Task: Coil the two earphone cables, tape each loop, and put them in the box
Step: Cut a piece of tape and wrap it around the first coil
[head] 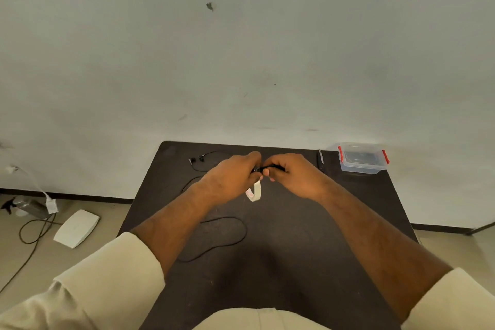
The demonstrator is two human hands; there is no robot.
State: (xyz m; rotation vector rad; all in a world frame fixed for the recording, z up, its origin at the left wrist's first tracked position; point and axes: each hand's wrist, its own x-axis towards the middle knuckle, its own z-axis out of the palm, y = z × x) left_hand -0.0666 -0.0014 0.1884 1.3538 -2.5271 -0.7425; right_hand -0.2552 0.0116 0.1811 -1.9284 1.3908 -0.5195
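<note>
Gripping a coiled black cable [269, 168], left hand [232, 177], right hand [294, 175] (tape roll [254, 192] dangling), box [363, 158] shut.

A single view is given, taken from a wide-angle camera worn on the head and aimed forward and down. The dark table [294, 236] is seen from its near edge, close below, with both forearms reaching away from the lens. The wall [241, 48] behind fills the upper half; floor [80, 262] is seen at left.
</note>
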